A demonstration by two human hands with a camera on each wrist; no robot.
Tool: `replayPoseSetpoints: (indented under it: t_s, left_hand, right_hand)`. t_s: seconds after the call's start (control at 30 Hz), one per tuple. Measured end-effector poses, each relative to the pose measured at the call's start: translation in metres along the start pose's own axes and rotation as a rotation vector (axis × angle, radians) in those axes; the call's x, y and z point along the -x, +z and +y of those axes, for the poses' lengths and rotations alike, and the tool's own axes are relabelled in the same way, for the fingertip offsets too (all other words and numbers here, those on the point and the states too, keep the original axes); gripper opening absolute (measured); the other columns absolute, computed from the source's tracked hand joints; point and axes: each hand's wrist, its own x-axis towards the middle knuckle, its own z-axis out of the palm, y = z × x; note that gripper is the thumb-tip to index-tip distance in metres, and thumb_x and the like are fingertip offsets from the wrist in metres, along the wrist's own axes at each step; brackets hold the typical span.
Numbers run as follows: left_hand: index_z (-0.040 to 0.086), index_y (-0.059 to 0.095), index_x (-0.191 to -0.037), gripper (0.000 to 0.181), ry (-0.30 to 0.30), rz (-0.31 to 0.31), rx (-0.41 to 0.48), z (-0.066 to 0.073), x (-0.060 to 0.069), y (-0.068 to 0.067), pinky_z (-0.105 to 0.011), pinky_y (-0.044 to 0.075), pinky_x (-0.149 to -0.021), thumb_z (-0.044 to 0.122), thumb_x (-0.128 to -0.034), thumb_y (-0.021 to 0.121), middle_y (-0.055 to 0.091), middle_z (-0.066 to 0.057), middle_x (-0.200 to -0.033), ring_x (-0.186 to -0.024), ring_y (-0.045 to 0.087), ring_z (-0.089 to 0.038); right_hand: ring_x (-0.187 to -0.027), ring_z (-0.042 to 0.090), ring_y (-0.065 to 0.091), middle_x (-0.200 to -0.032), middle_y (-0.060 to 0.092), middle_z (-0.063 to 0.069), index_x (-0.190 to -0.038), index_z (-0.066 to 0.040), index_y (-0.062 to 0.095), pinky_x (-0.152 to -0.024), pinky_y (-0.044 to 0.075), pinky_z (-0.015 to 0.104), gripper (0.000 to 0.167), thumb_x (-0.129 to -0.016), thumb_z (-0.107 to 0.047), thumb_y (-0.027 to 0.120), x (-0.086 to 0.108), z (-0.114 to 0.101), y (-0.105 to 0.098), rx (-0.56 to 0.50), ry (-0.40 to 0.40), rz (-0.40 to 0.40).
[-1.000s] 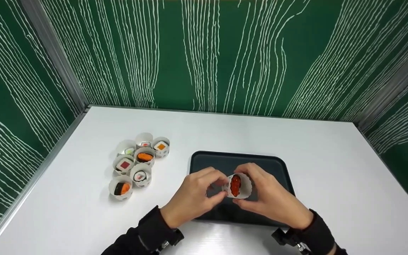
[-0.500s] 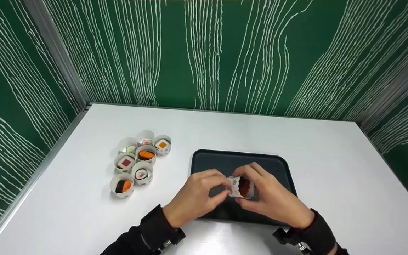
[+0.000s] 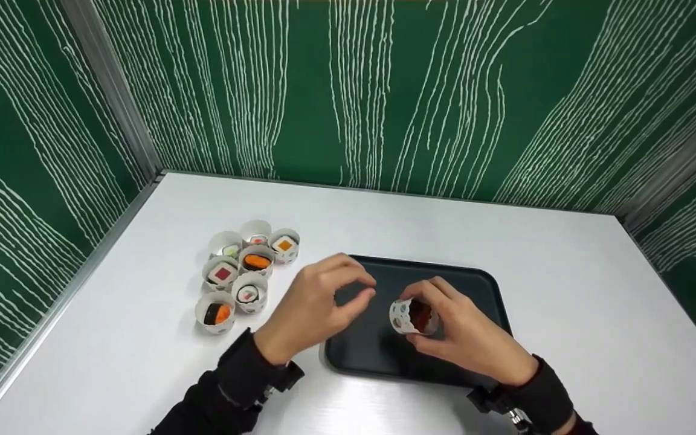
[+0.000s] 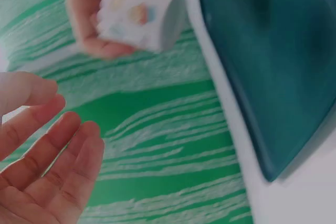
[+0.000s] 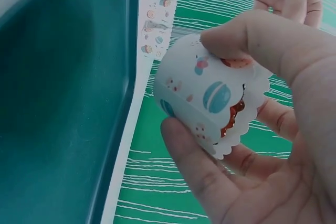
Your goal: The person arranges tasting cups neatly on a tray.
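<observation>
My right hand (image 3: 466,329) grips a white paper baking cup (image 3: 400,318) with scalloped rim and printed pictures, above the dark tray (image 3: 366,357). The cup lies tilted on its side, mouth toward the palm. Inside it is a red toy sushi piece (image 3: 420,315), partly hidden by the wall and fingers; in the right wrist view its red beaded edge (image 5: 234,118) shows at the rim. Left of the cup and apart from it, my left hand (image 3: 315,302) hovers over the tray's left edge. Its fingers are bent loosely, with nothing between them.
On the white table (image 3: 142,362) at left stand several paper cups with sushi pieces: an orange-topped one (image 3: 257,261), a red-centred roll (image 3: 223,273), an orange-centred roll (image 3: 284,243) and others. Green panels (image 3: 312,90) with white wavy lines enclose the back and sides.
My left hand has let go of the cup and moved left, away from it. In my right hand the cup has turned, so its red sushi piece shows less. The view has shifted slightly.
</observation>
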Motion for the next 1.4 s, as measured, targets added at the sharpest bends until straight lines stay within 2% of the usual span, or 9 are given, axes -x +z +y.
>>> replayPoseSetpoints:
  t_s: [0.17, 0.37, 0.53, 0.67, 0.8, 1.03, 1.23, 1.4]
  left_hand:
    - [0.012, 0.08, -0.109, 0.01, -0.012, 0.079, -0.034, -0.003, -0.004, -0.023, -0.03, 0.061, -0.085, 0.014, -0.0992, 0.077, 0.076, -0.002, -0.106, -0.098, 0.072, -0.014]
    - [0.013, 0.08, -0.109, 0.011, -0.019, 0.164, -0.077, -0.004, -0.007, -0.048, -0.028, 0.059, -0.082, 0.014, -0.0986, 0.077, 0.077, 0.0, -0.105, -0.098, 0.072, -0.013]
    - [0.012, 0.081, -0.107, 0.011, -0.016, 0.233, -0.077, -0.004, -0.009, -0.063, -0.028, 0.061, -0.08, 0.012, -0.0967, 0.079, 0.078, 0.0, -0.104, -0.095, 0.073, -0.012]
    - [0.012, 0.082, -0.107, 0.011, -0.026, 0.261, -0.077, -0.003, -0.009, -0.072, -0.028, 0.06, -0.078, 0.011, -0.0963, 0.079, 0.077, 0.0, -0.103, -0.091, 0.07, -0.01]
    - [0.012, 0.082, -0.108, 0.012, -0.038, 0.273, -0.07, -0.002, -0.008, -0.078, -0.029, 0.06, -0.081, 0.012, -0.0967, 0.079, 0.076, 0.0, -0.104, -0.095, 0.071, -0.01]
    - [0.013, 0.082, -0.108, 0.012, -0.047, 0.279, -0.076, -0.002, -0.008, -0.083, -0.023, 0.056, -0.08, 0.014, -0.0971, 0.079, 0.074, 0.0, -0.106, -0.093, 0.068, -0.008]
    - [0.013, 0.082, -0.109, 0.012, -0.038, 0.264, -0.084, -0.002, -0.009, -0.084, -0.023, 0.057, -0.08, 0.015, -0.0982, 0.078, 0.074, 0.0, -0.106, -0.091, 0.068, -0.01]
    - [0.013, 0.082, -0.109, 0.012, -0.04, 0.261, -0.089, -0.005, -0.008, -0.083, -0.023, 0.057, -0.08, 0.014, -0.098, 0.078, 0.075, 0.0, -0.105, -0.092, 0.068, -0.01]
  right_hand:
    - [-0.086, 0.012, 0.059, -0.121, 0.06, 0.001, -0.137, -0.017, 0.059, -0.073, 0.053, 0.023, 0.052, -0.092, -0.013, 0.084, -0.015, 0.004, -0.005, 0.015, 0.017, -0.069]
    - [-0.085, 0.011, 0.058, -0.113, 0.061, 0.002, -0.138, -0.013, 0.06, -0.074, 0.052, 0.025, 0.053, -0.091, -0.013, 0.084, -0.042, 0.011, -0.005, 0.097, -0.02, -0.103]
    - [-0.095, 0.014, 0.064, -0.116, 0.065, 0.006, -0.137, -0.01, 0.061, -0.08, 0.057, 0.029, 0.053, -0.09, -0.012, 0.084, -0.066, 0.015, 0.0, 0.113, -0.021, -0.138]
    - [-0.102, 0.021, 0.068, -0.12, 0.067, 0.011, -0.135, -0.008, 0.062, -0.084, 0.061, 0.036, 0.05, -0.09, -0.012, 0.084, -0.084, 0.018, 0.006, 0.101, -0.019, -0.169]
    - [-0.1, 0.026, 0.069, -0.118, 0.067, 0.014, -0.134, -0.007, 0.063, -0.084, 0.061, 0.039, 0.049, -0.089, -0.01, 0.083, -0.101, 0.019, 0.012, 0.111, -0.013, -0.197]
    - [-0.095, 0.026, 0.065, -0.114, 0.066, 0.017, -0.133, -0.005, 0.065, -0.083, 0.059, 0.04, 0.05, -0.086, -0.007, 0.082, -0.13, 0.022, 0.024, 0.123, 0.026, -0.242]
    - [-0.097, 0.027, 0.065, -0.117, 0.067, 0.019, -0.133, -0.006, 0.065, -0.086, 0.06, 0.044, 0.05, -0.088, -0.01, 0.083, -0.146, 0.025, 0.034, 0.169, 0.081, -0.295]
    - [-0.097, 0.028, 0.064, -0.116, 0.067, 0.02, -0.132, -0.004, 0.065, -0.087, 0.059, 0.045, 0.048, -0.088, -0.011, 0.083, -0.155, 0.028, 0.039, 0.179, 0.09, -0.31]
